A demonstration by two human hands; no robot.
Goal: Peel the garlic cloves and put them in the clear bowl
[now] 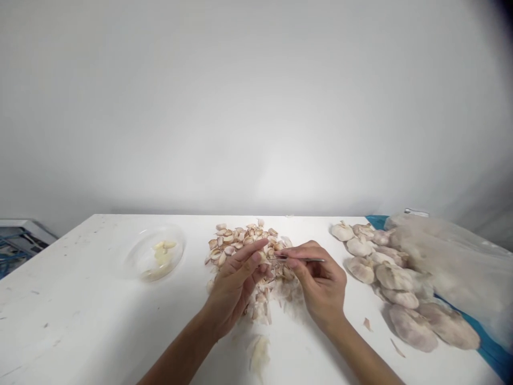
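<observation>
My left hand (236, 283) pinches a garlic clove (262, 256) between thumb and fingertips, just above a heap of loose unpeeled cloves (240, 239) and papery skins (264, 307). My right hand (320, 283) is closed round a thin metal tool (304, 260), held like a pen. The tool's tip points left and meets the clove in my left hand. Both hands hover over the middle of the white table (80, 310).
A clear plastic bowl (138, 256) with a few peeled cloves stands to the left. Several whole garlic bulbs (395, 278) lie at the right, spilling from a clear plastic bag (452, 267) on a blue sheet (495, 355). A white wall rises behind the table.
</observation>
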